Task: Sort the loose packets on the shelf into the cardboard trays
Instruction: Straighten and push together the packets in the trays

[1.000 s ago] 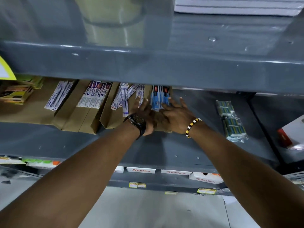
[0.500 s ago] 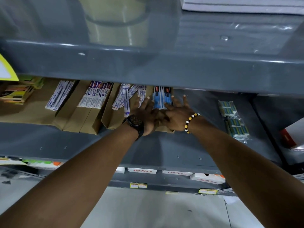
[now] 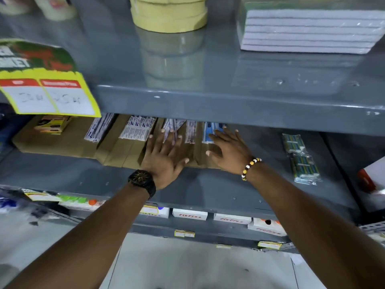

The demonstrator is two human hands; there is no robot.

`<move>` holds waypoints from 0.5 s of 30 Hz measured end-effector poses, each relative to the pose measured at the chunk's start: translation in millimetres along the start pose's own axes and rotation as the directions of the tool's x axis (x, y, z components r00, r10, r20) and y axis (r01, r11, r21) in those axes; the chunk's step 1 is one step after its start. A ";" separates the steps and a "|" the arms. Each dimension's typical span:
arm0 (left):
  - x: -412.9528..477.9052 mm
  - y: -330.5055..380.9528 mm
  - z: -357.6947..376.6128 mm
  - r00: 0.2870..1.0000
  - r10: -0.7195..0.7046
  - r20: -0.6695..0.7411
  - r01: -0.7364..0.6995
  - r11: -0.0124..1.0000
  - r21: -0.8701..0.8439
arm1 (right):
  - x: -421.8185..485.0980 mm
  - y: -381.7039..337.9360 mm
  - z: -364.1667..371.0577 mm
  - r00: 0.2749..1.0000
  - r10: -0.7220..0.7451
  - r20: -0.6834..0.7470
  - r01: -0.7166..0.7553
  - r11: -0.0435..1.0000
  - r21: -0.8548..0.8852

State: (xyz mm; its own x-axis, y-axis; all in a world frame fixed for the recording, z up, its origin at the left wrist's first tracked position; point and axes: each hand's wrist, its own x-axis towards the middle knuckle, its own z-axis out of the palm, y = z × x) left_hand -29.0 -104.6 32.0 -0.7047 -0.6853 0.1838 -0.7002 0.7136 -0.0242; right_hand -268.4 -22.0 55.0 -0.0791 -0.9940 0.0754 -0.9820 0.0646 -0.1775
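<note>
The two hands, overlapped and pressed together on one tray a moment ago, are now spread apart. The left hand is laid flat, fingers splayed, over the cardboard tray holding the pink-and-white packets. The right hand is laid flat on the neighbouring tray, its fingertips resting on the blue packets. Neither grip is closed on anything; both palms are open and pressed down on cardboard and packets.

This is judged to be a squaring-up step: the two rightmost trays are being pushed back or steadied side by side, so the packets already inside them are taken as placed. Two more trays stand to the left with white packets and striped packets in them.

One item is not yet sorted: a clear-wrapped bundle of green-and-yellow packets lies loose on the grey shelf, well apart from the trays, to the right of the right hand.

The upper ends of all the packets are hidden behind the front lip of the shelf above. The printing on the packets is too blurred to be read. How deep the trays run, and whether a free tray is left for the loose bundle, cannot be told.
</note>
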 end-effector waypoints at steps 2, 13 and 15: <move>-13.5 -6.4 6.8 0.999 -0.016 -0.045 0.014 0.999 -0.043 | 5.6 -16.0 5.0 0.999 0.007 -0.049 -0.005 0.999 0.042; -67.5 -26.9 62.3 0.996 0.085 0.007 -0.083 0.986 -0.148 | 46.6 -99.5 36.6 0.970 0.058 -0.235 -0.017 0.984 0.175; -65.1 -30.8 61.1 0.992 0.130 -0.002 -0.129 0.981 -0.148 | 56.6 -111.6 43.6 0.975 0.070 -0.211 -0.030 0.982 0.188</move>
State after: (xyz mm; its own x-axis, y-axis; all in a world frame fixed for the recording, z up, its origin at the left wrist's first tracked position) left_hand 31.4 -90.9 -39.3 -0.7894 -0.5864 0.1815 -0.5789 0.8095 0.0978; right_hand -155.8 -89.2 36.3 -0.1822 -0.9461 0.2677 -0.9293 0.0768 -0.3612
